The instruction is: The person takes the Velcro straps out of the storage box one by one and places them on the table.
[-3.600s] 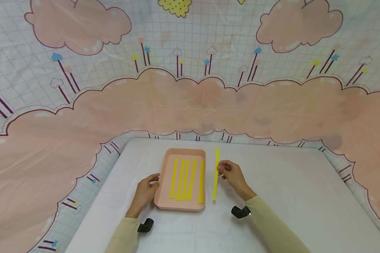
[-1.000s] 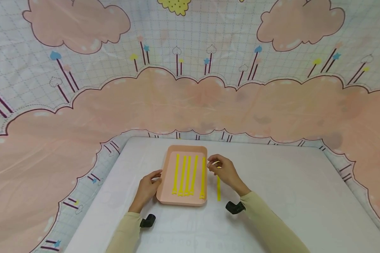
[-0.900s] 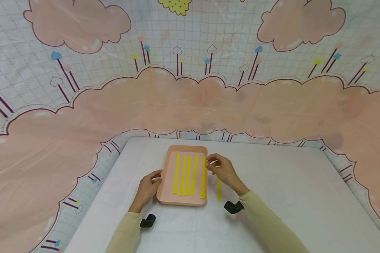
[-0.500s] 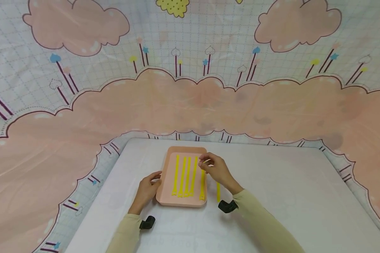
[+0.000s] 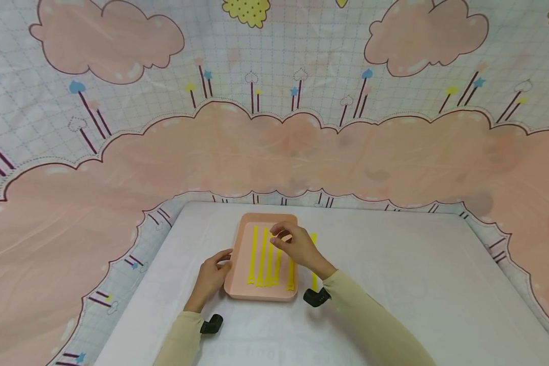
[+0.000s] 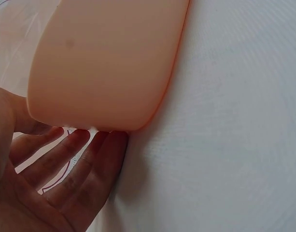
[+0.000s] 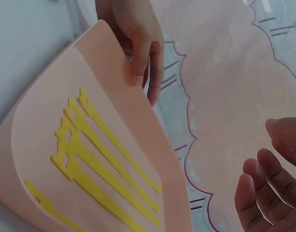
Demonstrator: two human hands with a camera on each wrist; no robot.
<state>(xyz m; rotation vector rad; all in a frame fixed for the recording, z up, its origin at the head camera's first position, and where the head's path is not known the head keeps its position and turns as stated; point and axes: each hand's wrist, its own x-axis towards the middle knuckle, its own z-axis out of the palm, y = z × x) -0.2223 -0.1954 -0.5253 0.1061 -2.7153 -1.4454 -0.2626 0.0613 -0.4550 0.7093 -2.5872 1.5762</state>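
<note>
A pink tray (image 5: 238, 274) lies on the white table with several yellow slotted cable-tie straps (image 5: 252, 254) inside, side by side; one sits apart along the right wall. My left hand (image 5: 209, 279) holds the tray's left rim, thumb over the inner wall and fingers against the outside, as the right wrist view shows. Over the tray's upper middle hovers my right hand (image 5: 297, 249), fingers loosely curved and nothing between them; it hides parts of some straps. Another yellow strap (image 5: 314, 280) rests on the table right of the tray, partly behind my right wrist.
A black wrist camera (image 5: 316, 297) hangs beside my right sleeve, and another black camera (image 5: 212, 324) by the left one. The white table (image 5: 421, 274) stretches to the right. Behind it stands a cloud-patterned cloth (image 5: 274, 152).
Earlier my right hand held a yellow strap beside the tray; that strap now lies on the table. The right hand has moved left over the tray. The left hand keeps its hold.
</note>
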